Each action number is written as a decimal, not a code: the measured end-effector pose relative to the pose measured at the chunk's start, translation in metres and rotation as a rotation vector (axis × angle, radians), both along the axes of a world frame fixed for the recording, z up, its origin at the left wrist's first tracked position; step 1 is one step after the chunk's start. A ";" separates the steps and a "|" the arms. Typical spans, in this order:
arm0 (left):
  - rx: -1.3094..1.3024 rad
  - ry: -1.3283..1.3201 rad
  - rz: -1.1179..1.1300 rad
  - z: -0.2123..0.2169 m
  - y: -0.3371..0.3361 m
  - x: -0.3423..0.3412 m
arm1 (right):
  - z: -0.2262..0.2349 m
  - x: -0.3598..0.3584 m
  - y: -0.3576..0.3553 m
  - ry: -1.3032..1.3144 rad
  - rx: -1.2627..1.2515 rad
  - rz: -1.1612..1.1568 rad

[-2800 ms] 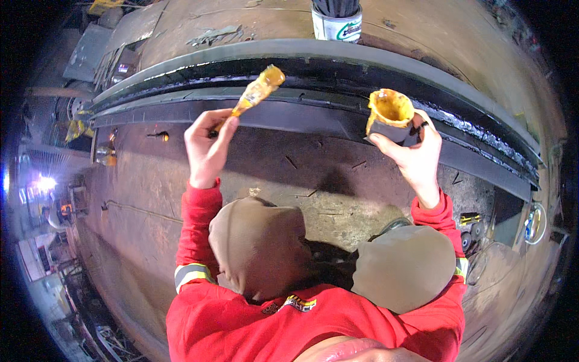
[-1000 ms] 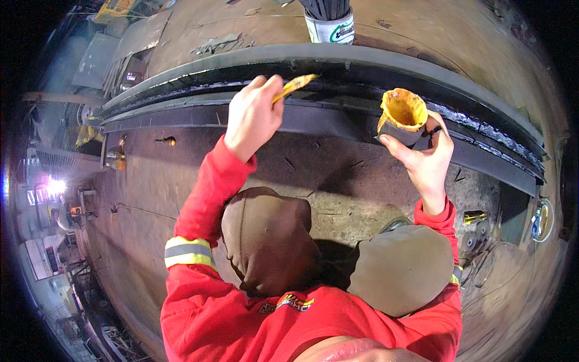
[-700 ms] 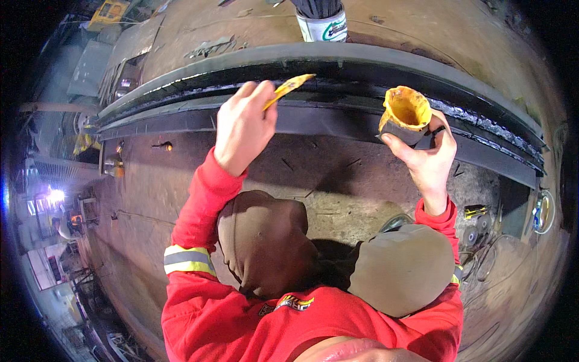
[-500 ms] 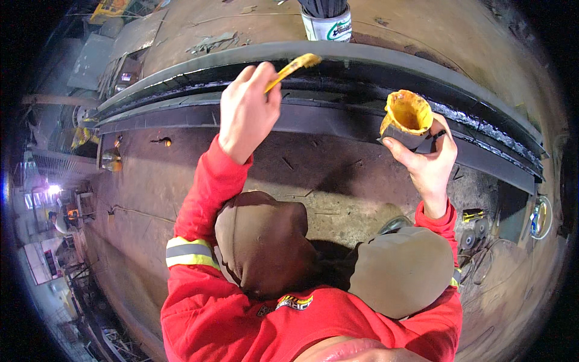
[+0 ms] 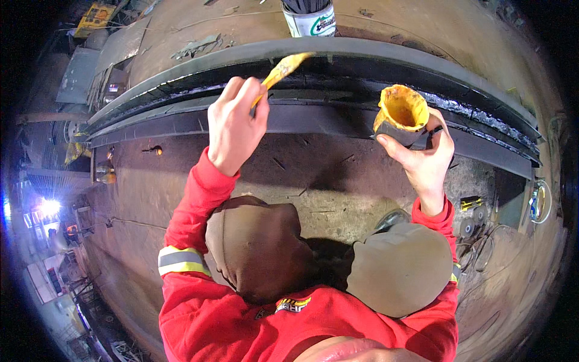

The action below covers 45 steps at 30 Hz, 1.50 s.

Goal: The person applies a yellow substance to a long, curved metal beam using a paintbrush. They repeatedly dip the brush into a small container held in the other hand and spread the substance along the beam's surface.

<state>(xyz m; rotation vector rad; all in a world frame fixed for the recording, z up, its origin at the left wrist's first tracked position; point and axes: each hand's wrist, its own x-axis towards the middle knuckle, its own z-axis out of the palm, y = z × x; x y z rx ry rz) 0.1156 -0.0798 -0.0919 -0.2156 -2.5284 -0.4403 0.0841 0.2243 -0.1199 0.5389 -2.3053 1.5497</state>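
Observation:
My left hand is closed on the handle of a yellow-smeared paintbrush. Its bristle end points up and to the right, in front of a long dark steel beam. My right hand is wrapped round a dark cup whose rim and inside are coated in yellow paint. The cup is held upright with its mouth tipped toward me, before the right part of the beam. Brush and cup are well apart. Whether the bristles touch the beam I cannot tell.
Beyond the beam stands a white bucket full of dark rods. A small tool lies on the floor at left. A yellow-and-black tool and cables lie at right. Bright welding light glares at far left.
The whole view has shifted slightly. The brush has turned a little in my left hand, its bristles now showing broader and more yellow. My right hand keeps hold of the cup.

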 end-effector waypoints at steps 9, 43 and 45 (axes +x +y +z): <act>-0.460 -0.005 -0.521 0.007 -0.039 -0.044 | -0.004 0.001 0.000 0.013 0.004 -0.001; -0.528 -0.153 -0.292 0.002 -0.070 -0.015 | -0.011 -0.001 -0.010 -0.119 -0.011 0.029; -0.588 -0.178 -0.220 0.003 -0.079 -0.010 | -0.010 0.000 -0.010 -0.129 -0.004 0.025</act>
